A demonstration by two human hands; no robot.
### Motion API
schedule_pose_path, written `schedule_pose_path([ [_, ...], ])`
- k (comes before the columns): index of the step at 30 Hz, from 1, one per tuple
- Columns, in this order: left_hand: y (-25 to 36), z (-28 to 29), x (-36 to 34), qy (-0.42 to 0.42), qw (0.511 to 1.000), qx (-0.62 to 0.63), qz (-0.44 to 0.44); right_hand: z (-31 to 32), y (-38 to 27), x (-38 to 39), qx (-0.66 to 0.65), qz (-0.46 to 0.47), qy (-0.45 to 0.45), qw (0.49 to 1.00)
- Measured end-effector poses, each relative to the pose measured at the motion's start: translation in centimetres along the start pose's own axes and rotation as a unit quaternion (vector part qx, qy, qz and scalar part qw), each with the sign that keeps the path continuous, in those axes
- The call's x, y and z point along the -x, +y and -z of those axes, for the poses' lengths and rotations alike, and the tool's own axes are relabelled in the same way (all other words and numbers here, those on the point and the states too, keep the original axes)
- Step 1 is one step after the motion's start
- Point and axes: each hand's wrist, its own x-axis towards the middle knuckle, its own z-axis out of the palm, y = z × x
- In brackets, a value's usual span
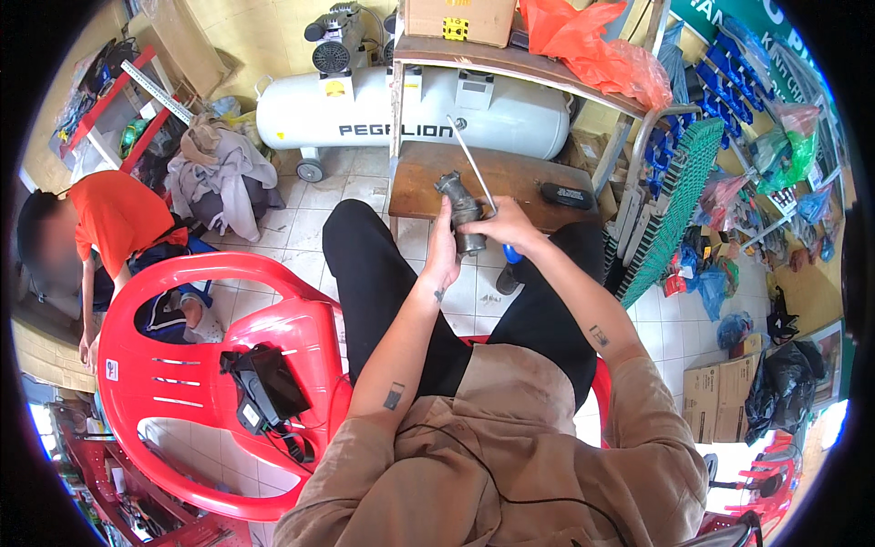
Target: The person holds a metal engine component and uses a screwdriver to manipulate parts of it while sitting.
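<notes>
While you sit with the metal part (pixel 468 211) up between your knees, just off the near edge of the bench (pixel 417 178), it looks like a dense, stiff casting, probably heavy for its size and unlikely to give under a squeeze. Your left hand (pixel 441 250) is closed around its left side, thumb along the body, with the other fingers mostly hidden behind it. Your right hand (pixel 510 226) is clamped on the blue-handled tool (pixel 473 164), its thin shaft slanting up past the part and its handle below your palm; whether those fingertips also press on the metal, you cannot tell from here.

Dark, grimy-looking patches on the surface suggest a slippery film, so trust a full wrap more than a pinch. Its stepped outline should give you ledges to stop it sliding: take it around the thicker middle, and keep your fingers off the uneven upper end, which may have hard edges. Breakage seems a small worry; a drop onto the tiled floor (pixel 463 301) could chip either one.
</notes>
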Motion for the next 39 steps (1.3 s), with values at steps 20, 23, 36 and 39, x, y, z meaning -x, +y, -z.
schedule_pose_path([
  [20,2.6,2.6,-0.3,0.041,0.965,0.251,0.06,8.5,14.0,-9.6,0.218,-0.166,0.199,0.941],
  [23,2.6,1.8,0.2,0.023,0.963,0.256,0.076,8.3,18.0,-10.7,0.304,-0.121,0.252,0.911],
  [36,1.0,1.3,1.0,0.048,0.951,0.284,0.111,5.8,18.8,-11.4,0.32,-0.139,0.25,0.903],
  [39,1.0,1.0,1.3,0.049,0.949,0.291,0.11,6.2,18.9,-10.9,0.326,-0.152,0.257,0.897],
])
